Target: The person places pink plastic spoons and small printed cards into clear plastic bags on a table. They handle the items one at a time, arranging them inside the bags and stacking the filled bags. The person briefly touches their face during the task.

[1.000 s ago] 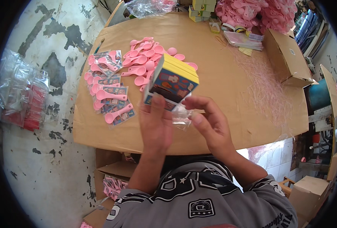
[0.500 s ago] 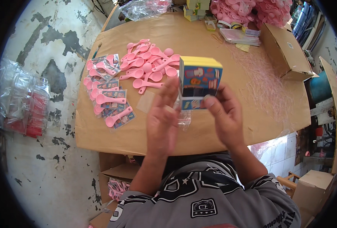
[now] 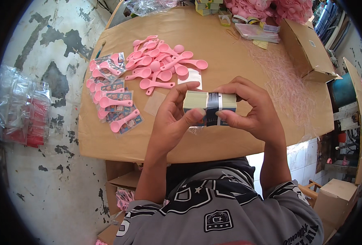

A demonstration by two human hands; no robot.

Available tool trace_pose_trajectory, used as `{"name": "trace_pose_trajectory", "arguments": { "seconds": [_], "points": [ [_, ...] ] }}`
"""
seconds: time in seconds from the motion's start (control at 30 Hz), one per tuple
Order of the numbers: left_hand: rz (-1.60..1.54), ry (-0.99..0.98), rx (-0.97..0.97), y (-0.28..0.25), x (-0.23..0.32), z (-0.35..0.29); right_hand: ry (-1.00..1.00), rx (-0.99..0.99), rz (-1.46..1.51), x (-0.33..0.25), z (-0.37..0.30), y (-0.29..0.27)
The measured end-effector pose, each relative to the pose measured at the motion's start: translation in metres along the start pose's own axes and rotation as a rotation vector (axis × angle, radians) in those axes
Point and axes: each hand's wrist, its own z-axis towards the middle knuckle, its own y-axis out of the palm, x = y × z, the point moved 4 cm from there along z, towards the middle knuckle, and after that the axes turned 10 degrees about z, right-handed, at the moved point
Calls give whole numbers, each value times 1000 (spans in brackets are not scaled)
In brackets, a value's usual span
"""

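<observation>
A thick stack of printed cards (image 3: 195, 100) is up in front of me over the near part of the table, its pale edge facing upward. A dark band (image 3: 212, 107) wraps round its middle. My left hand (image 3: 168, 122) grips the stack's left end, thumb on the near face. On the other end my right hand (image 3: 258, 110) is closed, its thumb by the band and its fingers over the far side. Beyond lies a heap of pink measuring spoons (image 3: 156, 83). To its left, several more spoons lie with blue printed cards (image 3: 124, 98), some in clear bags.
A white slip (image 3: 195, 75) and a clear bag (image 3: 154, 104) lie near the heap. At the right are pink shredded strands (image 3: 281, 77) and a cardboard box (image 3: 305, 51). Bagged pink spoons (image 3: 250, 10), clear sleeves (image 3: 256, 33) and small yellowish boxes (image 3: 207, 8) sit at the back.
The card stack has turned from its printed face to its pale edge and come slightly lower. My left hand, fingers loose beside it before, now grips it. My right hand has shifted its hold.
</observation>
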Motion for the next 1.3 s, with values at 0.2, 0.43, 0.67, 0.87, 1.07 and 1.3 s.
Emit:
{"name": "trace_pose_trajectory", "arguments": {
  "seconds": [0.2, 0.43, 0.67, 0.87, 1.07, 1.3],
  "points": [
    [74, 212, 210, 7, 0, 0, 33, 64, 40, -12, 2, 11],
    [73, 56, 412, 3, -8, -2, 98, 30, 414, -5, -5, 26],
    [-324, -57, 375, 2, -21, 5, 255, 56, 698, 19, -6, 33],
    [-409, -138, 345, 5, -15, 4, 326, 100, 810, 35, -7, 34],
    [-718, -177, -30, 21, -4, 10, 542, 260, 794, 70, -16, 37],
    [-169, -95, 466, 7, -6, 20, 295, 124, 525, -3, -7, 38]
  ]
}}
